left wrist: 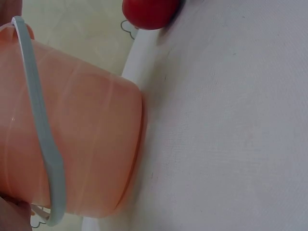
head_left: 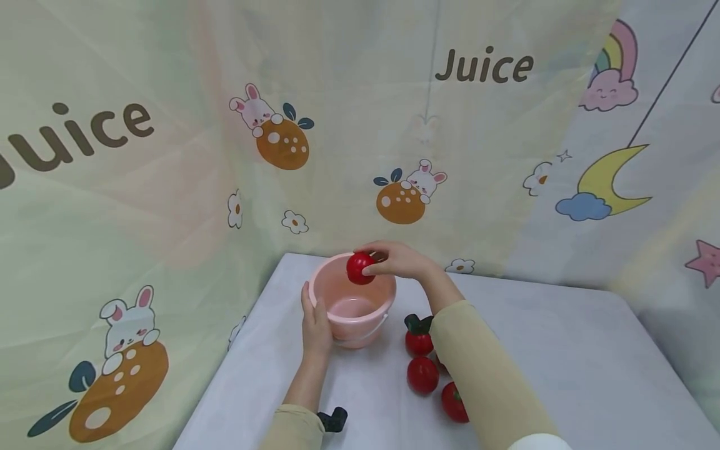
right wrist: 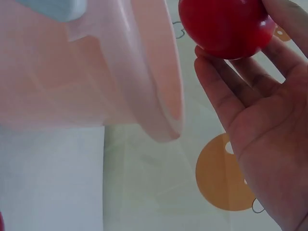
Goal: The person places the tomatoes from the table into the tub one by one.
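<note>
A pink bucket (head_left: 353,331) with a pale handle (left wrist: 42,130) stands on the white table, its mouth tilted toward the head camera. My left hand (head_left: 316,325) lies against the bucket's left side, fingers extended along the outside near the rim. With thumb and fingertips, my right hand (head_left: 396,259) pinches a glossy red tomato (head_left: 359,270) above the bucket's mouth, overlapping the far rim in the head view. Seen from the right wrist, the tomato (right wrist: 226,26) is beside the rim, and the palm faces the camera.
Several red tomatoes lie right of the bucket, among them one in front (head_left: 423,375) and one with a green top (head_left: 454,402); the right sleeve partly covers this group. A printed cloth (head_left: 349,125) hangs behind the white table (head_left: 562,350). Dark wrist-worn pieces (head_left: 333,419) show by both sleeves.
</note>
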A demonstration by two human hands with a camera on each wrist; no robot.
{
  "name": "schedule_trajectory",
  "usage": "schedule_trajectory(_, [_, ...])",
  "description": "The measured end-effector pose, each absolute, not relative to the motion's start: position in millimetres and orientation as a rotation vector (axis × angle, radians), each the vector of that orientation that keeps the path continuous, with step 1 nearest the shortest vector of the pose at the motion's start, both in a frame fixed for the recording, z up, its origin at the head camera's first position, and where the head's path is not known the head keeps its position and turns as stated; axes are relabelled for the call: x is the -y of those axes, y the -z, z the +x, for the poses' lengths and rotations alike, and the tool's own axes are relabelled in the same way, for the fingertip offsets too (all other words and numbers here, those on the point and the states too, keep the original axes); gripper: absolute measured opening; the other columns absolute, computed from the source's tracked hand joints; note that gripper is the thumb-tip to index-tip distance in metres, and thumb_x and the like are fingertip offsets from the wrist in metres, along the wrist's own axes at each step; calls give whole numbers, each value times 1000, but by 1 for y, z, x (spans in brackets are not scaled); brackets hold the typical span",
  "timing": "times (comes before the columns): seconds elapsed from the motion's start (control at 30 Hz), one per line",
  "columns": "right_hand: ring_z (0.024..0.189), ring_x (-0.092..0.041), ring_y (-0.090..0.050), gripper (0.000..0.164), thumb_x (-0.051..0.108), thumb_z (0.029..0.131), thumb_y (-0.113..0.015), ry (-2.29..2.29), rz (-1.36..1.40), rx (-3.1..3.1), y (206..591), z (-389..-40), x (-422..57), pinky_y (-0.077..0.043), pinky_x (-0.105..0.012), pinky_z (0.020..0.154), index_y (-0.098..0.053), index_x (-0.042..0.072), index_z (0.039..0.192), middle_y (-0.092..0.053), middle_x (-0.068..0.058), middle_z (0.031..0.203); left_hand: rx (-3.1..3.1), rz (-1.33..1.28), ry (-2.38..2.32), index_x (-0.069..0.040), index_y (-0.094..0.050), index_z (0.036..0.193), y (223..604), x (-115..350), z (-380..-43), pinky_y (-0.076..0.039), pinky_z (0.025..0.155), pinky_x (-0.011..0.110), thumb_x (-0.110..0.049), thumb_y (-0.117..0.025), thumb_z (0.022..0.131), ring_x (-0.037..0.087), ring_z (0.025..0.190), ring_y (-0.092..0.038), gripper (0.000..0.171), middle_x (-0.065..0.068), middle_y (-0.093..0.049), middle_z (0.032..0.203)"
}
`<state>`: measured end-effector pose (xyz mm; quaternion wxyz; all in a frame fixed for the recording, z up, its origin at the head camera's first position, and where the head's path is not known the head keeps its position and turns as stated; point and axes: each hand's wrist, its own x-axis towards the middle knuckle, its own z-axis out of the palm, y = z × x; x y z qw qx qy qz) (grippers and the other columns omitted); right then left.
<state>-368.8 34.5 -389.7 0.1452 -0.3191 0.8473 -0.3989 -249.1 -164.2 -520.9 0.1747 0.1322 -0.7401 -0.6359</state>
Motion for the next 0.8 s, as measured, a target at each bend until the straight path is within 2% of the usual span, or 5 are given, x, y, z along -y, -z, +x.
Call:
schedule_trajectory(0.2, [120,-20,-54,52,40,80,-79,998,-958,-2409,385,-379,-19,-58,-37,85,-61,39,129,-61,9,126,2098,374,1806,-54,-8,151,519,164,-248,-36,114,56,-59,-39,99,17,150,-27,60,-18,-27,159])
schedule_trajectory(0.37, [117,-20,-55,46,38,82,-79,854,-957,-2342,380,-387,-4,-58,-35,86,-64,38,126,-64,7,120,2100,394,1819,-51,-8,152,518,163,-248,-35,114,57,-55,-39,101,19,150,-26,60,-15,-27,160])
schedule_trajectory(0.63, [116,-22,-55,47,33,82,-79,690,-983,-2238,384,-395,18,-57,-45,93,-64,32,127,-63,4,118,2095,416,1808,-51,-8,152,518,161,-245,-38,112,57,-49,-46,101,20,150,-26,64,-16,-26,160])
schedule_trajectory(0.8, [117,-24,-53,44,30,80,-81,630,-890,-2197,392,-395,30,-55,-49,96,-65,30,121,-63,5,116,2096,422,1812,-53,-9,152,519,161,-245,-38,112,58,-51,-46,100,21,150,-26,64,-15,-27,160])
